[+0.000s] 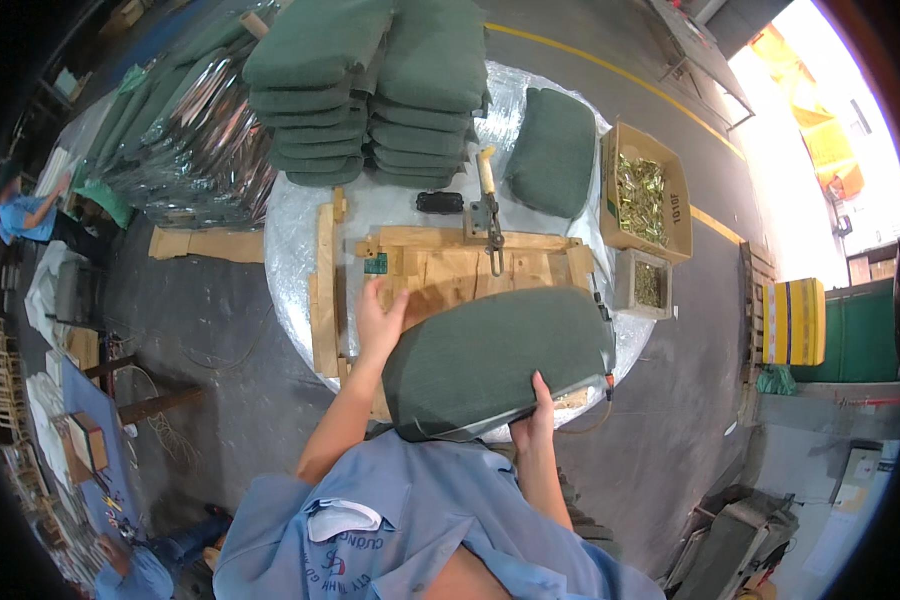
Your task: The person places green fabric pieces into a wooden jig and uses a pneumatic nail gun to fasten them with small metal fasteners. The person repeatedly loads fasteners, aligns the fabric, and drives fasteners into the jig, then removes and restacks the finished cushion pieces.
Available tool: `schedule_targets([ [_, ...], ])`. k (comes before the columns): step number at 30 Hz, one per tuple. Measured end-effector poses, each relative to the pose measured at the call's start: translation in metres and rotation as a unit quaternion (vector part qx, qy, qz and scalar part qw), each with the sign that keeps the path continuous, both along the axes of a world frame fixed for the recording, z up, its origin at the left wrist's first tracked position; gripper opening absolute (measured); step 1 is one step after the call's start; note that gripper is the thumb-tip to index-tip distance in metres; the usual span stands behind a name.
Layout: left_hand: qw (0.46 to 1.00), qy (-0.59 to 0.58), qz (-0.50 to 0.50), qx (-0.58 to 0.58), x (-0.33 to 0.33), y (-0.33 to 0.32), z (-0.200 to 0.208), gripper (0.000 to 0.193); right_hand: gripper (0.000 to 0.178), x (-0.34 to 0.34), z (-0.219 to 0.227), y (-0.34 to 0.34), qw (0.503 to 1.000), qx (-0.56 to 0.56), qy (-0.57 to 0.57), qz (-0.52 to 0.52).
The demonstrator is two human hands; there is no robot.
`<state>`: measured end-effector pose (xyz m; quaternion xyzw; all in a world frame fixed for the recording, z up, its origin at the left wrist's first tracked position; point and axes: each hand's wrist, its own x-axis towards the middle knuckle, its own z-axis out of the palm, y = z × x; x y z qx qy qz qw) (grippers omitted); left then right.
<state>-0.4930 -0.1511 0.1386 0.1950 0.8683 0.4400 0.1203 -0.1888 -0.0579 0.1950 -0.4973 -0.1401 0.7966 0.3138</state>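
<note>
A dark green padded cushion (pixel 495 355) tilts in front of me, over the near part of a wooden frame jig (pixel 450 270). My right hand (pixel 535 420) grips its near right edge, thumb on top and fingers beneath. At the cushion's left end, my left hand (pixel 380 318) has its fingers apart above the jig's left side; whether it touches the cushion I cannot tell. A metal toggle clamp (pixel 488 215) with a yellow handle stands at the jig's far side. Beside the clamp lies a small black object (pixel 439 203).
Stacks of green cushions (pixel 420 60) stand at the round table's far side, with one cushion (pixel 553 150) lying apart. A cardboard box (pixel 677 195) of metal fasteners and a smaller grey box (pixel 644 285) sit at the right. People (pixel 32 215) are at the far left.
</note>
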Motion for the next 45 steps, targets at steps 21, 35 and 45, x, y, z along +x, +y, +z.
schedule_targets([
  [21, 0.98, -0.171, -0.034, 0.091, -0.053, -0.066, -0.096, 0.069, 0.052, -0.064, -0.073, 0.042, 0.976, -0.028, 0.206, -0.065],
  [35, 0.968, -0.221, -0.059, 0.101, -0.046, -0.048, -0.056, 0.059, 0.058, -0.077, -0.085, 0.051, 0.978, -0.114, 0.122, 0.126],
  [45, 0.983, 0.126, -0.086, 0.102, 0.144, 0.067, 0.039, 0.063, 0.035, 0.05, -0.04, 0.176, 0.919, 0.259, -0.207, 0.213],
])
